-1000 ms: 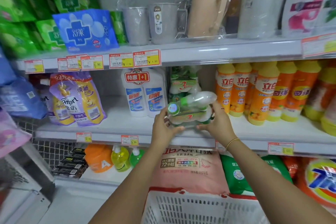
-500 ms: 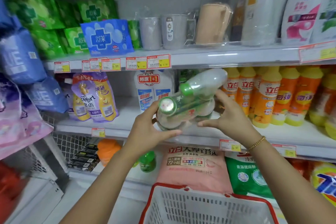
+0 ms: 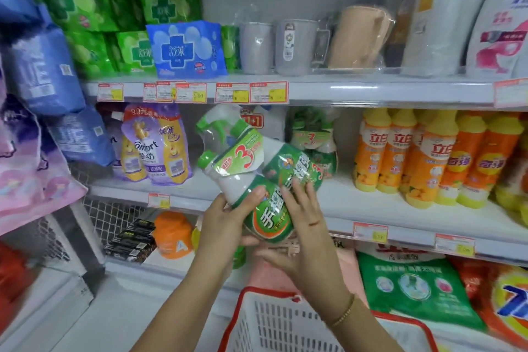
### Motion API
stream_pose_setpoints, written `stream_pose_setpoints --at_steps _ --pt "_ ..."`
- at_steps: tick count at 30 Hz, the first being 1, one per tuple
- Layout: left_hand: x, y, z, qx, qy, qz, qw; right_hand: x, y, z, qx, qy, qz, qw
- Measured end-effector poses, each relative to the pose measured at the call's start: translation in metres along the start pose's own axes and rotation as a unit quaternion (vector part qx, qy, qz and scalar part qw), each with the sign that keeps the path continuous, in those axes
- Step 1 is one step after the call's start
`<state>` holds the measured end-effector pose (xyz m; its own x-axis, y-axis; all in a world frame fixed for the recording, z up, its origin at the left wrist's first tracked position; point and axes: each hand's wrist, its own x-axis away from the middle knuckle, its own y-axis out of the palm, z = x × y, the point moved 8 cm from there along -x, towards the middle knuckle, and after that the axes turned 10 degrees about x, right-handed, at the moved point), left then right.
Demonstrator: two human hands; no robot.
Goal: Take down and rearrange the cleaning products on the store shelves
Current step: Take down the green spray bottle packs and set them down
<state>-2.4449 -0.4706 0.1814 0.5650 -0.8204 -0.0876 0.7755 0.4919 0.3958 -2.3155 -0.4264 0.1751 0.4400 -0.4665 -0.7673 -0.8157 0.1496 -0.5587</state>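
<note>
Store shelves (image 3: 371, 91) ahead; my left hand (image 3: 223, 226) grips a shrink-wrapped green-and-white plastic bottle pack (image 3: 245, 158), caps tilted to 11 o'clock, right hand (image 3: 310, 240) pressing it flat-fingered.

Single view, worn on the person's head. It faces the middle shelf (image 3: 357, 197) roughly head-on with a slight downward tilt, near enough that shelving fills the frame; wide-angle bowing bends the tiers above and below that shelf. The bottle pack (image 3: 248, 160), in front of the shelf, sits at centre. The basket (image 3: 274, 323) lies lowest, under the lens.
</note>
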Motion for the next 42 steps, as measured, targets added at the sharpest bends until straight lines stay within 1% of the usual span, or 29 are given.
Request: stream_pose_setpoints --at_steps 4,6,7,8,9,10,12,14,15,17,18,19,20,22,24,25,27,28,29,31,32,33,34,36,37,39,40,41,42 --pt "0.007 -0.008 -0.002 0.008 0.004 -0.011 1.0 -0.006 0.004 -0.017 0.063 -0.029 0.088 0.994" --pt "0.008 -0.014 0.005 -0.01 0.033 -0.024 0.999 -0.007 0.002 -0.022 0.053 -0.044 0.111 0.991" --pt "0.007 -0.017 0.009 -0.019 0.051 -0.033 0.998 -0.009 -0.001 -0.023 0.04 -0.04 0.107 0.993" --pt "0.008 -0.019 0.015 -0.029 0.065 -0.043 0.997 -0.013 -0.005 -0.022 0.014 -0.021 0.098 0.995" --pt "0.007 -0.022 0.019 -0.042 0.08 -0.056 0.994 -0.016 -0.011 -0.018 -0.034 0.02 0.087 0.995" --pt "0.008 -0.023 0.024 -0.061 0.091 -0.071 0.991 -0.018 -0.015 -0.013 -0.107 0.077 0.074 0.989" --pt "0.007 -0.024 0.03 -0.096 0.105 -0.093 0.985 -0.018 -0.016 -0.004 -0.28 0.172 0.046 0.943" --pt "0.002 -0.027 0.03 -0.092 0.083 -0.096 0.988 -0.015 -0.004 0.007 -0.41 0.226 0.009 0.884" --pt "-0.003 -0.03 0.026 -0.068 0.053 -0.103 0.991 -0.013 0.005 0.012 -0.473 0.248 -0.015 0.845" --pt "-0.012 -0.033 0.017 -0.029 -0.001 -0.127 0.991 -0.01 0.019 0.014 -0.601 0.265 -0.066 0.751" --pt "-0.014 -0.034 0.016 -0.008 -0.016 -0.142 0.99 -0.01 0.023 0.013 -0.64 0.268 -0.086 0.715" --pt "-0.017 -0.036 0.015 0.015 -0.031 -0.157 0.987 -0.01 0.027 0.014 -0.661 0.274 -0.103 0.691" --pt "-0.017 -0.034 0.015 0.034 -0.045 -0.181 0.982 -0.01 0.028 0.016 -0.666 0.281 -0.117 0.681" --pt "-0.015 -0.033 0.015 0.047 -0.057 -0.202 0.977 -0.015 0.026 0.019 -0.648 0.295 -0.135 0.689" --pt "-0.015 -0.031 0.016 0.044 -0.042 -0.175 0.983 -0.026 0.017 0.022 -0.611 0.295 -0.138 0.721" --pt "-0.016 -0.031 0.016 0.04 -0.028 -0.145 0.988 -0.032 0.011 0.024 -0.569 0.297 -0.128 0.756" --pt "-0.017 -0.03 0.016 0.04 0.003 -0.08 0.996 -0.043 -0.005 0.028 -0.43 0.288 -0.083 0.852" --pt "-0.015 -0.029 0.015 0.05 0.012 -0.055 0.997 -0.046 -0.012 0.025 -0.354 0.265 -0.059 0.895" --pt "-0.015 -0.028 0.014 0.064 0.019 -0.033 0.997 -0.047 -0.016 0.017 -0.29 0.23 -0.049 0.928" --pt "-0.012 -0.024 0.013 0.086 0.033 -0.007 0.996 -0.041 -0.009 -0.005 -0.171 0.164 -0.075 0.969" --pt "-0.009 -0.022 0.013 0.084 0.044 0.0 0.996 -0.036 -0.002 -0.016 -0.101 0.135 -0.096 0.981" --pt "-0.008 -0.02 0.014 0.074 0.057 0.008 0.996 -0.03 0.004 -0.027 -0.038 0.11 -0.108 0.987" --pt "-0.006 -0.019 0.015 0.058 0.07 0.013 0.996 -0.026 0.007 -0.034 0.001 0.096 -0.099 0.99" --pt "-0.004 -0.015 0.019 0.021 0.087 0.0 0.996 -0.024 0.0 -0.04 0.015 0.091 -0.034 0.995" --pt "-0.002 -0.013 0.023 0.002 0.097 -0.016 0.995 -0.024 -0.005 -0.037 -0.009 0.099 -0.008 0.995" --pt "-0.002 -0.01 0.029 -0.028 0.099 -0.067 0.992 -0.026 -0.016 -0.027 -0.111 0.127 0.01 0.986" --pt "-0.004 -0.01 0.032 -0.037 0.09 -0.089 0.991 -0.025 -0.018 -0.019 -0.174 0.154 0.0 0.973" --pt "-0.008 -0.014 0.033 -0.04 0.077 -0.097 0.992 -0.023 -0.018 -0.015 -0.247 0.185 -0.025 0.951" --pt "-0.013 -0.022 0.032 -0.035 0.062 -0.09 0.993 -0.019 -0.014 -0.012 -0.329 0.219 -0.056 0.917"
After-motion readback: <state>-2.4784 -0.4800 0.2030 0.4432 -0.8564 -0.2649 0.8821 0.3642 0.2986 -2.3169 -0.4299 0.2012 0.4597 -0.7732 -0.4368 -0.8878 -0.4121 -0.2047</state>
